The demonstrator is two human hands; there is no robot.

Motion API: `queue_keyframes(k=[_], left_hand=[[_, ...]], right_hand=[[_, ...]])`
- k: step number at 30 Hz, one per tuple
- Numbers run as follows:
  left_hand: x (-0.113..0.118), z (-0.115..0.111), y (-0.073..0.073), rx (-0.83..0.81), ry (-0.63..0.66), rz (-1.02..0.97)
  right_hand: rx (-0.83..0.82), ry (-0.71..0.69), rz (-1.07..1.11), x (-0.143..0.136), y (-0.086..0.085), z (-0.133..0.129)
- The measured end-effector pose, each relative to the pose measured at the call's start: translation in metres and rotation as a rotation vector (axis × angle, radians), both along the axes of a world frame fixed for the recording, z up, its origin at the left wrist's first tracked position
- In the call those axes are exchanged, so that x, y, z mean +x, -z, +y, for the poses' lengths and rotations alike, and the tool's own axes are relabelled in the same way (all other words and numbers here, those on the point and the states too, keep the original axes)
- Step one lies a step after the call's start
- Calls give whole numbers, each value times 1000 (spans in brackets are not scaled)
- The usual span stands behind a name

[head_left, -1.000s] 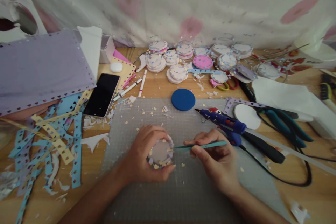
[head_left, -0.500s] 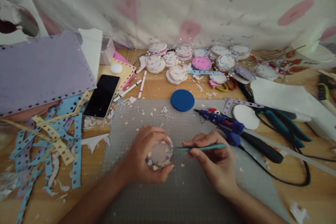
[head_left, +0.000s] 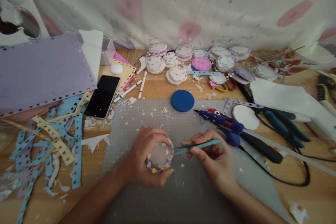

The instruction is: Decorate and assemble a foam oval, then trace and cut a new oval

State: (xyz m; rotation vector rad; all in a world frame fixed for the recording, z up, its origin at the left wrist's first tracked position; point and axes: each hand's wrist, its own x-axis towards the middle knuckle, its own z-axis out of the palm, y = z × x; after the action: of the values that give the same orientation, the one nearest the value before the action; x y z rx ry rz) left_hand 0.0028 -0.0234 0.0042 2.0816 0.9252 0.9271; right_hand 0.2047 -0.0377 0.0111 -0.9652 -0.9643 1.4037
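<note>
My left hand point(head_left: 147, 157) is curled around a small round disc point(head_left: 159, 154) edged with tiny cream and lilac paper hearts. Its thumb lies along the near rim, and the fingers cover the far left side. My right hand point(head_left: 214, 161) pinches a pair of teal tweezers point(head_left: 202, 145). The tweezers point left, and their two tips are spread apart at the disc's right rim. Whether a tip touches a heart there is too small to tell. Both hands are over a grey cutting mat point(head_left: 131, 199).
Beyond my hands lies a blue disc point(head_left: 182, 100). A blue glue gun point(head_left: 223, 122) and teal-handled pliers point(head_left: 285, 126) are at the right. Punched paper strips point(head_left: 76, 150) and a phone point(head_left: 102, 96) lie left. Several decorated discs point(head_left: 177, 75) line the back.
The tweezers' tips have spread from closed to apart, and the tool has shifted slightly left. My left hand still holds the disc, turned or tilted a little.
</note>
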Motion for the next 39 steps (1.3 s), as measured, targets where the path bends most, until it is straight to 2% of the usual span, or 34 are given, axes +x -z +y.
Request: queue_keyframes(k=[7,23,29,39], left_hand=[[0,0,-3,-31,23,-38],[3,1,-3,-17,46,-11],[4,1,-2,-30,41,29],[4,2,-4,-49,90,-1]], right_hand=[[-129,-53,70,4,8,0],[-164,-114,53,5,14,2],[-161,-92,32,6,13,3],[-176,-31,140,1,7,7]])
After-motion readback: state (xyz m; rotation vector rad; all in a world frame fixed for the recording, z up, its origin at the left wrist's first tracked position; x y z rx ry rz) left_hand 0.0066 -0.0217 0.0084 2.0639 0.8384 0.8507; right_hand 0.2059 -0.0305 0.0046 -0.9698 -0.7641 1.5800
